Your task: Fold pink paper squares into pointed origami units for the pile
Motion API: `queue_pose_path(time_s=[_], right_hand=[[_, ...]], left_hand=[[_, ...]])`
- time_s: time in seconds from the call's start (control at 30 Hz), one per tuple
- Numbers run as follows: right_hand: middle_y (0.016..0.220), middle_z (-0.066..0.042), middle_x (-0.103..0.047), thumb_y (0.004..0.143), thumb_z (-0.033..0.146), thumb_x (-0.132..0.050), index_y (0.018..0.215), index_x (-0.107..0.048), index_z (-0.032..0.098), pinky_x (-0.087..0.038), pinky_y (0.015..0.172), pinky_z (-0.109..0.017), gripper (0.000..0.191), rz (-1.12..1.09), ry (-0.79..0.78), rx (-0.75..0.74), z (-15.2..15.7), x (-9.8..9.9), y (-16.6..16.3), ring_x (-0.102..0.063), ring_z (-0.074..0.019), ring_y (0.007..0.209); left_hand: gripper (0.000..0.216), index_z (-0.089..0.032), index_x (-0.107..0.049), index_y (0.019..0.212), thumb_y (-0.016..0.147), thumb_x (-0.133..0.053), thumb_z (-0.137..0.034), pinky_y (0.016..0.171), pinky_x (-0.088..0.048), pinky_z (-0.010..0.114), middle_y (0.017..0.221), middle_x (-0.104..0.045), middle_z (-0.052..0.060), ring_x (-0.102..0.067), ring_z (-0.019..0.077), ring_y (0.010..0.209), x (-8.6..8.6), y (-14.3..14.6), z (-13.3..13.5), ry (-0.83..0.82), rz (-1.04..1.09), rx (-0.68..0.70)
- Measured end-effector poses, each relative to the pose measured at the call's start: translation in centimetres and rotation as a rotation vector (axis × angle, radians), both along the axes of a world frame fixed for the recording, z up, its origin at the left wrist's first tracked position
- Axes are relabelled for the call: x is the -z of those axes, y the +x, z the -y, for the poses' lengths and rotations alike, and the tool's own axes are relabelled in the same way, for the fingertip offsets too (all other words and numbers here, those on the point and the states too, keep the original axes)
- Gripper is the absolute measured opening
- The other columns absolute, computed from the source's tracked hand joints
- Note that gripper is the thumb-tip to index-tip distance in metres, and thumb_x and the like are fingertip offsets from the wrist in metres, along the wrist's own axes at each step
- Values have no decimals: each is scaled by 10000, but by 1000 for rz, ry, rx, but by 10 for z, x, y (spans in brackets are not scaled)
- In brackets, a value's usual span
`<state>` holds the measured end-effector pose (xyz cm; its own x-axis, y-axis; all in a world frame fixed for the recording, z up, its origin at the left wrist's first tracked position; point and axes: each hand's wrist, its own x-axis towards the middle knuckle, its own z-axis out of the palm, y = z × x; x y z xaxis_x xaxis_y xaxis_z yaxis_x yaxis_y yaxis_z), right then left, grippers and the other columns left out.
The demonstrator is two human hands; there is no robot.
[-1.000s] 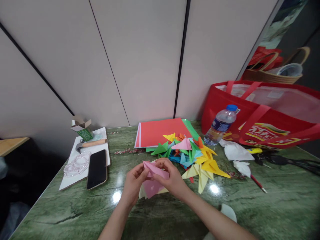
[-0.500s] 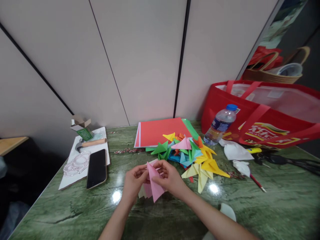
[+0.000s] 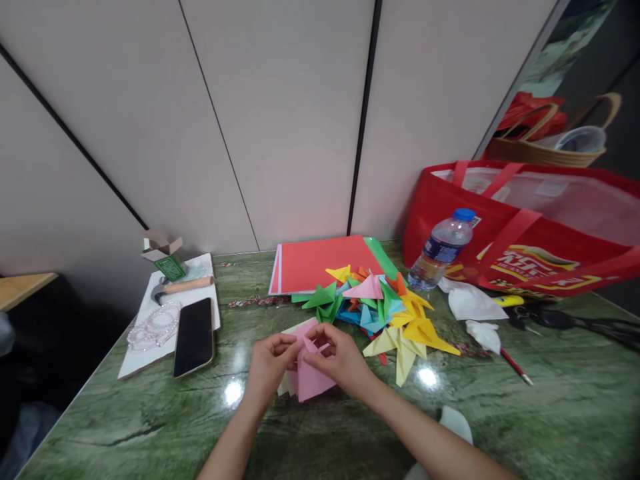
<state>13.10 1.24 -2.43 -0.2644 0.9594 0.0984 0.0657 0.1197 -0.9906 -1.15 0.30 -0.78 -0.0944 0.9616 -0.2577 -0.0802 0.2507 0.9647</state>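
Observation:
A pink sheet of origami paper (image 3: 314, 383), partly folded, is held between my two hands just above the table. My left hand (image 3: 273, 360) pinches its upper left edge with thumb and fingers. On the other side, the fingertips of my right hand (image 3: 337, 357) pinch a raised fold near the top. Under the pink piece, more pink and cream paper (image 3: 285, 385) peeks out at the left. Just beyond my right hand lies a pile of folded paper shapes, among them a pale yellow one (image 3: 400, 347), a green one (image 3: 323, 297) and a pink one (image 3: 365, 287).
Behind the pile lies a stack of coloured paper (image 3: 325, 260). A water bottle (image 3: 443, 250) stands before a red bag (image 3: 500, 233) at right, near tissues (image 3: 470, 300) and a red pen (image 3: 515, 365). At left are a phone (image 3: 194, 338), a hammer (image 3: 187, 285) and a small box (image 3: 167, 260).
The pink paper has turned from a narrow upright fold to a flatter, wider spread. My right hand has shifted slightly downward; the left remains at the paper's edge.

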Motion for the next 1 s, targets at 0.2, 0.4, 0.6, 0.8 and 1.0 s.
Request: queue_pose_path(time_s=[0.2, 0.4, 0.6, 0.8, 1.0], right_hand=[[802, -10, -611, 672, 172, -607, 832, -564, 181, -455, 585, -228, 166, -28, -20, 22, -2, 2, 0, -575, -135, 718], [736, 12, -596, 625, 218, -692, 764, -549, 174, -448, 608, -225, 204, -217, -127, -17, -5, 1, 2, -570, -123, 692], [690, 21, -606, 545, 304, -770, 729, -606, 155, -448, 610, -235, 288, -396, -341, -69, -5, -1, 4, -547, -98, 606], [695, 10, -606, 607, 329, -720, 750, -635, 144, -434, 569, -218, 248, -366, -328, -31, -5, -2, 4, -524, -85, 586], [642, 16, -578, 623, 242, -677, 722, -564, 156, -437, 554, -228, 173, -218, -136, 88, -8, 4, 2, -538, -112, 595]], left_hand=[[193, -116, -676, 653, 570, -724, -284, 441, -398, 175, 556, -618, 4, -477, 76, 468, 3, -2, -1, 66, -59, -2], [236, -122, -689, 709, 573, -731, -310, 499, -414, 194, 616, -629, 20, -507, 96, 534, 7, -6, -3, 45, 39, 23], [266, -126, -666, 691, 539, -763, -321, 496, -392, 176, 576, -579, -12, -487, 77, 517, 6, -7, -2, -15, 179, 56], [274, -130, -653, 677, 531, -768, -331, 510, -384, 175, 576, -567, -17, -476, 73, 520, 1, -6, -1, -65, 234, 82], [235, -126, -654, 668, 602, -718, -342, 543, -392, 198, 619, -596, 13, -493, 99, 570, 7, -6, -2, 16, 28, 87]])
